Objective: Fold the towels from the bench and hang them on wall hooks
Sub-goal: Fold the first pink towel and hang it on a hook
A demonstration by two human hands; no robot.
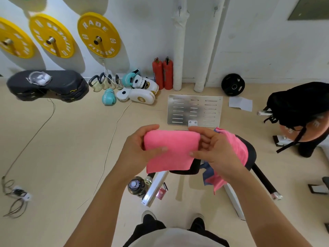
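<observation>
Hands first: your left hand [137, 148] and right hand [215, 148] each pinch a side edge of the folded pink towel [171, 150], thumbs on the near face, fingers curled behind. Both grips are closed on the cloth, nothing loose. You're holding it in the air above the bench [249, 150], top fold straight and level, lower corners hanging slightly uneven.

Progress, my read: this one is folded down to a small rectangle, so it's probably ready to hang, or one more fold at most. Not hung yet.

Arms are extended forward, elbows out, wrists turned inward toward each other. Forearms converge on the towel roughly symmetrically.

Just beyond your right hand: a second pink towel [236, 145] is draped unfolded over the bench pad, with a blue-grey cloth [207, 173] hanging under it. Both are left to fold.

Further out: metal footplate [195, 109] on the floor, then two wall hooks [179, 8] up high by the white pipes. Something pale hangs from the left hook; can't tell if it's a towel. The right one looks bare. So at least three hangs are left.
</observation>
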